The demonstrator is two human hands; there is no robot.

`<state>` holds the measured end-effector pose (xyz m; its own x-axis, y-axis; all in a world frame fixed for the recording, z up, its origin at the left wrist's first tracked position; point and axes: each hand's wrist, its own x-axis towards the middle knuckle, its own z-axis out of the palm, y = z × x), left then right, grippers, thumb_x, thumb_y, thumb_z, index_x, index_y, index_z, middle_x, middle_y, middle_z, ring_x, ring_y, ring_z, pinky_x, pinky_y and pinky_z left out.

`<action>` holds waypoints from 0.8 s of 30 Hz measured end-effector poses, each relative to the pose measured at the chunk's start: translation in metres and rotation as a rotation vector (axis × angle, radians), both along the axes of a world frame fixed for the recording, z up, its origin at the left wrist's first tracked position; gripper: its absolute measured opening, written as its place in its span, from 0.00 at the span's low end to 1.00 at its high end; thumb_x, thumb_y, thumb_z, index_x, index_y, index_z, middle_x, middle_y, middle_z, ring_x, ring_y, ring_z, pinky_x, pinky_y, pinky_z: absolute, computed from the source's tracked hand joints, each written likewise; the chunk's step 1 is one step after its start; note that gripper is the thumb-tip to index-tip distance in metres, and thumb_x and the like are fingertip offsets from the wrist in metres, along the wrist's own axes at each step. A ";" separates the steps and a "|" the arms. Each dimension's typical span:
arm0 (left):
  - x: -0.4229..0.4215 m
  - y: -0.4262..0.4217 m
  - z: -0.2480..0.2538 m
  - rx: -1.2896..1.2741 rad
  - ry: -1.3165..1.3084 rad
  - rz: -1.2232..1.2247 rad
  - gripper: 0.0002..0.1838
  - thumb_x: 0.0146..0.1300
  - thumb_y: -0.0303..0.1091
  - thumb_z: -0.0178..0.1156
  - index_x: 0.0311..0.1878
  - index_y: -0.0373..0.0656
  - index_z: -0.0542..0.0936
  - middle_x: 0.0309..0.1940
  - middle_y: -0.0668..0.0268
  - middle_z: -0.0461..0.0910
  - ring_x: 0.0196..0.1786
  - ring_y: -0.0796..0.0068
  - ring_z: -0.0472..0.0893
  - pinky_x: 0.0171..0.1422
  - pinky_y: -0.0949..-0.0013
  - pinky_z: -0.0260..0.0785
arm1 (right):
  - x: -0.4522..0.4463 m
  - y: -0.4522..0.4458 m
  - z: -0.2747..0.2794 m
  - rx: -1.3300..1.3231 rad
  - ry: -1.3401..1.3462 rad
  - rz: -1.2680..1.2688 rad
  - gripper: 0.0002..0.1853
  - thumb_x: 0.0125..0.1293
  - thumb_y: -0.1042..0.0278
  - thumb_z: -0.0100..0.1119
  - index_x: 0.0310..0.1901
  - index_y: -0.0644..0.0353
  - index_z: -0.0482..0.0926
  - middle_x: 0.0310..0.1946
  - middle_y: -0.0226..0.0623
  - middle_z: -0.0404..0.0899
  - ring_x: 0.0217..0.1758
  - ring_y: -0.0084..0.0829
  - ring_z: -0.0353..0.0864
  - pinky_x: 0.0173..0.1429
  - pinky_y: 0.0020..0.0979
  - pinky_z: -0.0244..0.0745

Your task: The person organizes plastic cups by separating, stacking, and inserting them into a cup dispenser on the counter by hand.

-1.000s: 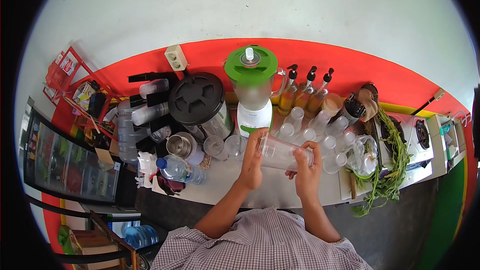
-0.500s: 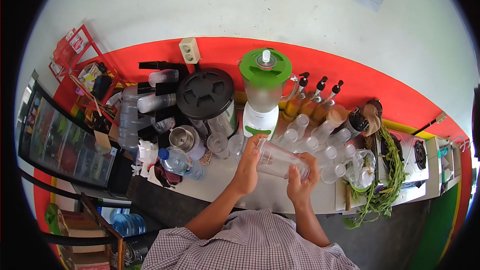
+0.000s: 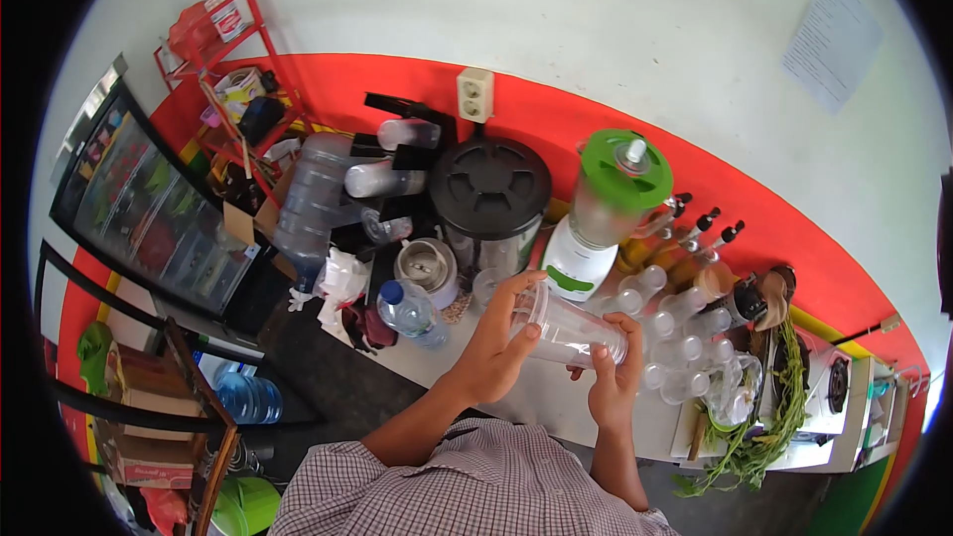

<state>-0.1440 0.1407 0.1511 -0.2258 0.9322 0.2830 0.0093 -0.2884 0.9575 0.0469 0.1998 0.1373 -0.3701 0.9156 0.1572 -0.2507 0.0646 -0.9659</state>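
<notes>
A clear plastic cup (image 3: 579, 332) lies sideways in the air between my two hands, above the counter's front part. Whether more cups are nested inside it I cannot tell. My left hand (image 3: 499, 345) is closed round its rim end, the thumb across the near side. At the base end, my right hand (image 3: 614, 369) grips the cup with thumb in front and fingers behind. Behind the cup stands a blender (image 3: 608, 203) with a green lid and white base. Several upturned clear cups (image 3: 685, 347) stand to the right of my right hand.
A black-lidded container (image 3: 491, 189) stands left of the blender, with pump bottles (image 3: 685, 248) on its right. A blue-capped water bottle (image 3: 412, 313) and a metal-topped jar (image 3: 427, 273) are at the counter's left. Leafy greens (image 3: 774, 427) hang by the stove (image 3: 829, 387) at right.
The view has turned, so the counter things sit further right and tilted. My left thumb has come across the near side of the cup; both hands keep hold of it.
</notes>
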 end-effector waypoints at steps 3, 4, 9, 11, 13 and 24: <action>-0.024 -0.013 0.010 0.067 0.142 0.074 0.40 0.75 0.52 0.61 0.80 0.34 0.64 0.72 0.47 0.68 0.74 0.53 0.70 0.79 0.53 0.60 | -0.023 0.002 0.009 -0.022 0.007 0.075 0.24 0.78 0.64 0.62 0.68 0.63 0.67 0.49 0.41 0.80 0.39 0.26 0.84 0.36 0.27 0.80; -0.033 -0.017 0.015 0.068 0.145 0.087 0.40 0.75 0.52 0.61 0.80 0.34 0.64 0.72 0.47 0.68 0.74 0.53 0.70 0.79 0.53 0.60 | -0.031 0.003 0.012 -0.014 0.014 0.097 0.24 0.78 0.64 0.62 0.69 0.63 0.66 0.50 0.41 0.80 0.40 0.26 0.84 0.36 0.27 0.81; -0.080 -0.036 0.033 0.290 0.515 0.224 0.44 0.70 0.56 0.66 0.77 0.33 0.67 0.71 0.43 0.67 0.73 0.43 0.70 0.77 0.47 0.62 | -0.078 0.003 0.023 0.011 0.018 0.165 0.24 0.78 0.64 0.62 0.69 0.63 0.66 0.52 0.41 0.80 0.43 0.27 0.84 0.38 0.28 0.82; -0.100 -0.041 0.028 0.279 0.488 0.241 0.44 0.70 0.56 0.65 0.78 0.33 0.66 0.72 0.43 0.67 0.73 0.45 0.70 0.77 0.48 0.62 | -0.096 0.001 0.026 0.011 -0.007 0.184 0.25 0.77 0.67 0.62 0.69 0.63 0.66 0.53 0.41 0.80 0.43 0.27 0.84 0.39 0.29 0.82; -0.118 -0.045 0.017 0.263 0.456 0.252 0.44 0.71 0.56 0.64 0.78 0.33 0.65 0.72 0.43 0.67 0.73 0.46 0.70 0.76 0.48 0.63 | -0.115 0.000 0.026 -0.018 -0.011 0.205 0.25 0.77 0.69 0.62 0.70 0.63 0.66 0.54 0.41 0.80 0.43 0.27 0.84 0.40 0.29 0.82; -0.218 -0.069 -0.015 0.156 0.015 0.268 0.38 0.85 0.51 0.47 0.84 0.30 0.57 0.81 0.47 0.63 0.82 0.56 0.66 0.86 0.55 0.55 | -0.211 -0.009 0.041 -0.119 -0.030 0.362 0.35 0.70 0.81 0.69 0.75 0.63 0.64 0.61 0.42 0.76 0.49 0.30 0.86 0.45 0.29 0.84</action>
